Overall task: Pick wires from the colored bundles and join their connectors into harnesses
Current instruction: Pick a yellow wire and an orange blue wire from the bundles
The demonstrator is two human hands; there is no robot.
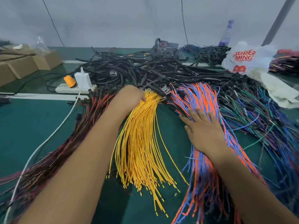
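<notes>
Wires lie fanned in bundles on the green surface point(40, 126): yellow wires point(142, 143) in the middle, orange-blue wires point(203, 101) to their right. Left hand point(129, 97) curls its fingers into the yellow wires' far end. Right hand point(202, 128) rests flat, fingers spread, on the orange-blue wires.

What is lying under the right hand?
The right hand rests flat, fingers straight, on the bundle of orange and blue wires. What lies beneath that bundle under the palm is covered.
</notes>
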